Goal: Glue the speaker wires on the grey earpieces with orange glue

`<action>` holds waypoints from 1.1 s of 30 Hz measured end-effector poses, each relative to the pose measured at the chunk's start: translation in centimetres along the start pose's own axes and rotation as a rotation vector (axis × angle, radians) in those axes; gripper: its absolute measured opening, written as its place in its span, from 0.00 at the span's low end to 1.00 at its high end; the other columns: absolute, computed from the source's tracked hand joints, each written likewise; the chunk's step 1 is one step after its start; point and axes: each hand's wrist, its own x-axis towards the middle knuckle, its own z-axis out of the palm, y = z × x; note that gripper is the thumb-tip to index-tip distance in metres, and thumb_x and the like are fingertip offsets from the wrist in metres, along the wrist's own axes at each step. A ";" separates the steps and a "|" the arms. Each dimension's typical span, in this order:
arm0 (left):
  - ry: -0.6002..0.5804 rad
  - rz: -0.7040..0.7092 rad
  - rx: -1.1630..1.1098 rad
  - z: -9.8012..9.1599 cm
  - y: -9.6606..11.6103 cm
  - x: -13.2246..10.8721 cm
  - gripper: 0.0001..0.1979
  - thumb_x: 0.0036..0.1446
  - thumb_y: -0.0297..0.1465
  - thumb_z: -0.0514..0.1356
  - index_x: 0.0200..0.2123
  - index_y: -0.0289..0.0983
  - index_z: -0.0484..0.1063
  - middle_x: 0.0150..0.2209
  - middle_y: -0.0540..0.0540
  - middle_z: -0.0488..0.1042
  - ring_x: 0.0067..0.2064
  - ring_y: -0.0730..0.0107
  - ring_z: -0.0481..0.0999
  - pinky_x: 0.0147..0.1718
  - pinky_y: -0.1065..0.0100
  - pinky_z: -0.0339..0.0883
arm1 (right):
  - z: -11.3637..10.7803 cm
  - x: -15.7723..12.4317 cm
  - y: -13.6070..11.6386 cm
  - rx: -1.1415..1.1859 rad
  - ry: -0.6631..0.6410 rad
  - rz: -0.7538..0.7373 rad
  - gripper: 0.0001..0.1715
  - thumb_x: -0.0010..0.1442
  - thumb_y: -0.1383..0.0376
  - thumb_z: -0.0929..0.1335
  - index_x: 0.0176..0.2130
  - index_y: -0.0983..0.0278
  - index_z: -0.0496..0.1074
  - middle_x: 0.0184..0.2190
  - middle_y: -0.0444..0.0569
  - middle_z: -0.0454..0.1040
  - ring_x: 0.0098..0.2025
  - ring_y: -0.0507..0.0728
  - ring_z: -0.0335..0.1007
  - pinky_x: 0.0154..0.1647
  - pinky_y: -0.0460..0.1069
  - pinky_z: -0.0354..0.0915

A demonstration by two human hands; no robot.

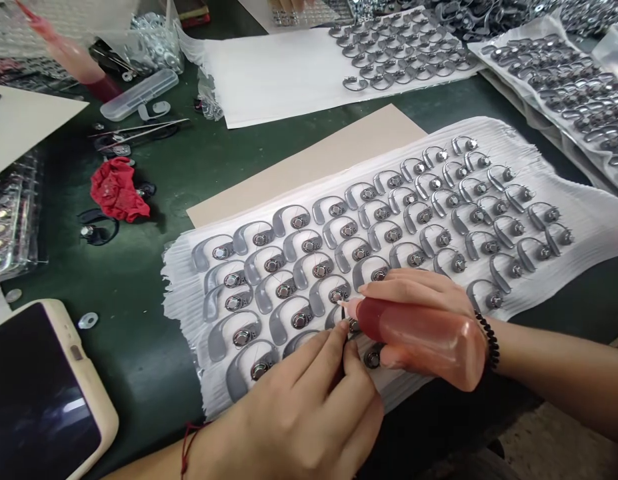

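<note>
My right hand (419, 293) is wrapped round a small bottle of red liquid (423, 337), its nozzle pointing left at a grey ear-hook part (356, 325). My left hand (309, 400) pinches something thin and dark right at that nozzle tip; I cannot make out what it is. Both hands rest over the near edge of a white ribbed foam sheet (589, 220) carrying several rows of grey ear-hook pieces (383, 230) with round metal centres.
A phone (43, 393) lies at the near left. A red cloth (117, 190), tweezers (139, 128) and a clear case (139, 93) sit at the left. More sheets of grey parts (399, 57) lie at the back and right. Brown card (319, 163) underlies the foam.
</note>
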 end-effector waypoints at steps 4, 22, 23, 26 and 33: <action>0.024 -0.034 -0.025 0.1 0.1 0.1 0.04 0.49 0.23 0.57 0.25 0.31 0.69 0.29 0.42 0.74 0.37 0.53 0.78 0.35 0.60 0.75 | 0.3 -0.3 0.2 0.020 0.035 0.000 0.24 0.58 0.49 0.63 0.37 0.68 0.72 0.27 0.51 0.74 0.27 0.52 0.69 0.29 0.48 0.66; 0.009 -0.047 0.023 -0.3 -0.2 0.0 0.05 0.50 0.22 0.56 0.28 0.29 0.71 0.31 0.40 0.75 0.37 0.53 0.78 0.38 0.61 0.75 | 0.2 0.0 0.3 -0.024 0.016 -0.015 0.27 0.60 0.49 0.60 0.40 0.70 0.69 0.26 0.52 0.72 0.25 0.52 0.66 0.26 0.47 0.65; 0.011 -0.045 0.020 -0.2 -0.2 0.0 0.05 0.51 0.22 0.55 0.28 0.29 0.71 0.31 0.40 0.75 0.37 0.53 0.78 0.37 0.61 0.75 | 0.3 0.0 0.4 -0.030 0.021 -0.020 0.27 0.60 0.49 0.60 0.40 0.70 0.69 0.26 0.52 0.72 0.25 0.52 0.66 0.26 0.47 0.65; 0.027 -0.046 0.013 -0.1 -0.2 0.0 0.05 0.51 0.22 0.55 0.28 0.29 0.71 0.30 0.41 0.75 0.36 0.54 0.78 0.37 0.62 0.75 | 0.4 0.0 0.4 -0.046 0.030 -0.021 0.26 0.60 0.49 0.59 0.40 0.69 0.70 0.26 0.52 0.72 0.25 0.52 0.66 0.26 0.47 0.64; 0.043 -0.058 0.026 -0.2 -0.2 0.2 0.06 0.52 0.21 0.54 0.26 0.29 0.70 0.27 0.42 0.73 0.35 0.56 0.78 0.34 0.62 0.75 | 0.1 0.1 0.1 -0.099 0.018 -0.015 0.26 0.62 0.50 0.58 0.40 0.67 0.71 0.27 0.52 0.72 0.27 0.52 0.67 0.27 0.47 0.65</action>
